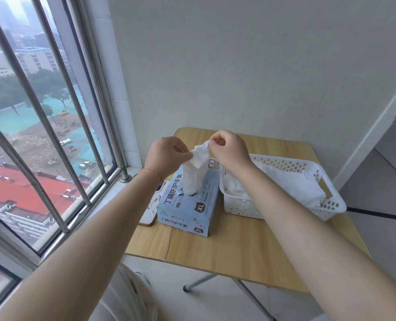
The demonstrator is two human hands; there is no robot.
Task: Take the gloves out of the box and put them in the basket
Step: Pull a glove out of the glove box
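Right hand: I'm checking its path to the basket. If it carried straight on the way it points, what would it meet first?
The right hand, pinching the white glove, points toward the left hand; it would probably meet that first, not the basket.

A small wooden folding table (227,246) on metal legs stands against a pale wall (250,61), a phone in a patterned case (151,210) lying at its left edge beside a barred window (41,117) overlooking rooftops.
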